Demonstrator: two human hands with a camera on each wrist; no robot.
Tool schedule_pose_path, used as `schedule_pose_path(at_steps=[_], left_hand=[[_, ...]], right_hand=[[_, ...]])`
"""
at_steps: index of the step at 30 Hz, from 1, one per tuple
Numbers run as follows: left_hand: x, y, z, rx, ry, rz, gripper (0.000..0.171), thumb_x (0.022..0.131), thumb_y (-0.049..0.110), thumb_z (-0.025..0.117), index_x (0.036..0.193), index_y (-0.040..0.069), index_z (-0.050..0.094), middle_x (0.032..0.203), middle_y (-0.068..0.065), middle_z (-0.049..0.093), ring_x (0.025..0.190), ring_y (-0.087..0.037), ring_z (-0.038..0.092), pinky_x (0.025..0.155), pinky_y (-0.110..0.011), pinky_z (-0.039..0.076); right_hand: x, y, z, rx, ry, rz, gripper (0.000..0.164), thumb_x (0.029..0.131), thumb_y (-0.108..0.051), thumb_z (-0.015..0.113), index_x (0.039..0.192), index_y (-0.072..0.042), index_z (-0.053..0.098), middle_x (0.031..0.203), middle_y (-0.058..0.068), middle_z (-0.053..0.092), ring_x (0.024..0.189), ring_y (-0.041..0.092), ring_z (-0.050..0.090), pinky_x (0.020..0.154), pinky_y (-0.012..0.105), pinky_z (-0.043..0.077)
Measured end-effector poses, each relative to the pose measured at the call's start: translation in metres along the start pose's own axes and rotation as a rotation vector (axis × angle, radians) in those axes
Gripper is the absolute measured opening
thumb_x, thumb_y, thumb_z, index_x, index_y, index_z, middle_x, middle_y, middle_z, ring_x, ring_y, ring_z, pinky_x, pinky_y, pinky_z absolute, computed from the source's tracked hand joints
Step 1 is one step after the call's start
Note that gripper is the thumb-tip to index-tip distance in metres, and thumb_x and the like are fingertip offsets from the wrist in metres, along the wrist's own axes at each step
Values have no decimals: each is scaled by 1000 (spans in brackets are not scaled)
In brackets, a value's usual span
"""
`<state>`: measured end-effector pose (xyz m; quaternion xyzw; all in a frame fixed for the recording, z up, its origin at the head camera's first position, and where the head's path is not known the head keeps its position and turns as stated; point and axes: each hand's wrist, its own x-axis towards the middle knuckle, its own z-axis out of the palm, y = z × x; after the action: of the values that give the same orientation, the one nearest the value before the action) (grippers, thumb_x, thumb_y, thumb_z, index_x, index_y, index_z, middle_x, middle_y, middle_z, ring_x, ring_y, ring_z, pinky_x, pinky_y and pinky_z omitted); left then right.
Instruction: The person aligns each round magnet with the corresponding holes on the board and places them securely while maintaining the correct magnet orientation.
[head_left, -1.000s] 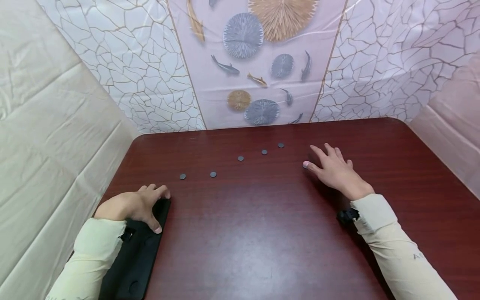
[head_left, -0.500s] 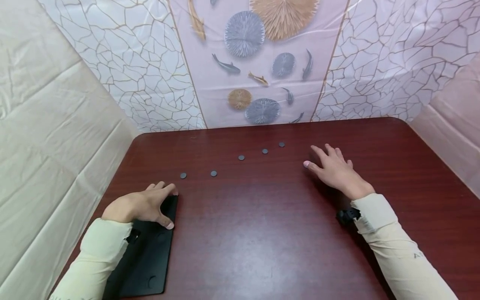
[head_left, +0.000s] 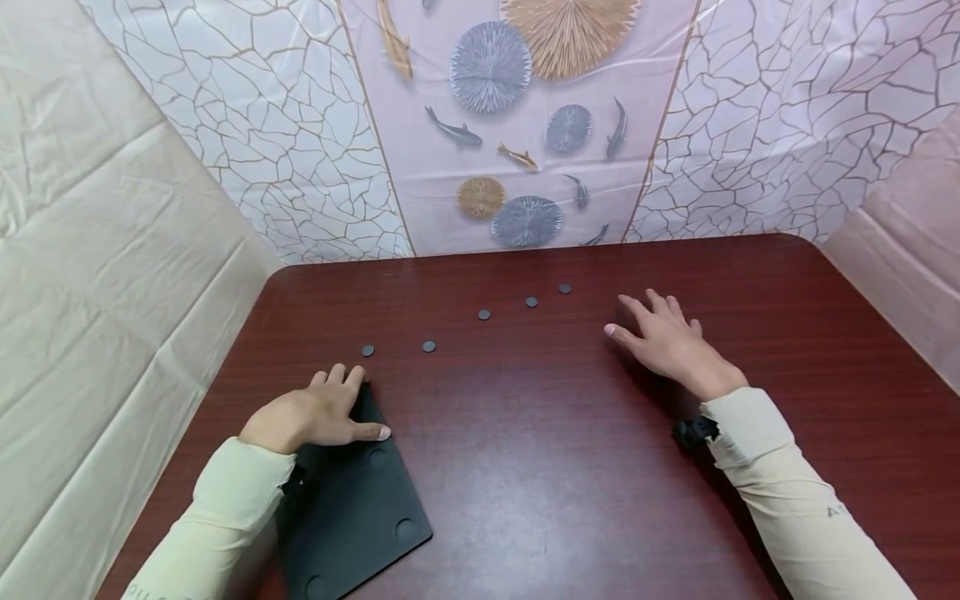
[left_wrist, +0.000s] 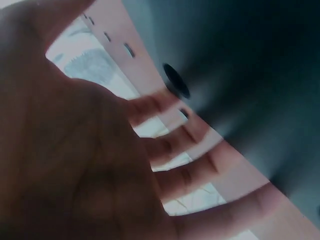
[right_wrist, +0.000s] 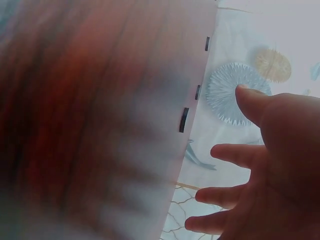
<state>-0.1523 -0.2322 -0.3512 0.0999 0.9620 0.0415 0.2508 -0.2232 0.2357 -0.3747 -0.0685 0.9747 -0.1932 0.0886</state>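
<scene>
My left hand (head_left: 318,417) holds the far end of a flat black board (head_left: 352,508), thumb at its right edge and fingers over its far edge. Shallow round recesses mark the board's face; in the left wrist view, one dark recess (left_wrist: 176,80) shows near the fingertips. Beyond this hand lie small dark grey discs, the nearest disc (head_left: 367,351) just past the fingers and another disc (head_left: 429,346) to its right. My right hand (head_left: 671,346) is spread low over the table at the right, thumb pointing left. Whether anything lies under it is hidden.
More discs continue the slanting row: a middle disc (head_left: 483,315), then a disc (head_left: 531,302) and the farthest disc (head_left: 565,288). The reddish-brown table (head_left: 555,467) ends at a patterned cloth (head_left: 517,125). A pale cloth (head_left: 112,275) hangs along the left side.
My left hand has moved right, bringing the black board along and turning it so its near end swings right. The right hand has barely moved, and the visible discs stay put.
</scene>
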Motion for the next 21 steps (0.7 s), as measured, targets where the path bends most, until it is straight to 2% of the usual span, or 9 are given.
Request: schedule_pose_path(at_steps=[5, 11, 14, 18, 21], left_hand=[[3, 15, 5, 31, 39, -78, 105, 92, 72, 66, 154, -5, 32, 150, -32, 40, 131, -50, 46, 100, -63, 49], [4, 29, 11, 14, 94, -146, 105, 89, 79, 62, 149, -4, 37, 137, -27, 52, 104, -40, 62, 87, -58, 54], [6, 36, 11, -1, 106, -162, 103, 89, 78, 64, 145, -6, 40, 127, -26, 56, 95, -37, 64, 88, -56, 55], [10, 42, 9, 9, 105, -169, 99, 89, 74, 68, 138, -9, 44, 115, -27, 59, 97, -39, 65, 93, -54, 55], [12, 44, 5, 7, 74, -179, 99, 90, 71, 70, 140, -10, 43, 113, -28, 63, 101, -39, 67, 94, -52, 55]], right_hand=[[-4, -9, -2, -15, -10, -34, 75, 110, -51, 51, 164, -3, 31, 166, 39, 15, 152, 62, 13, 111, 83, 19], [-10, -25, -3, -37, -11, -118, 64, 109, -40, 57, 155, 4, 44, 150, 39, 41, 138, 61, 36, 111, 72, 34], [-13, -32, -4, -53, -26, -188, 59, 109, -37, 59, 149, 7, 51, 140, 37, 51, 132, 58, 46, 108, 68, 40], [-18, -40, -3, -67, -118, -296, 53, 108, -34, 60, 142, 7, 57, 135, 35, 57, 128, 52, 56, 106, 64, 45], [-23, -48, -1, -77, -215, -333, 52, 108, -34, 61, 142, 5, 58, 141, 37, 52, 133, 52, 53, 108, 64, 44]])
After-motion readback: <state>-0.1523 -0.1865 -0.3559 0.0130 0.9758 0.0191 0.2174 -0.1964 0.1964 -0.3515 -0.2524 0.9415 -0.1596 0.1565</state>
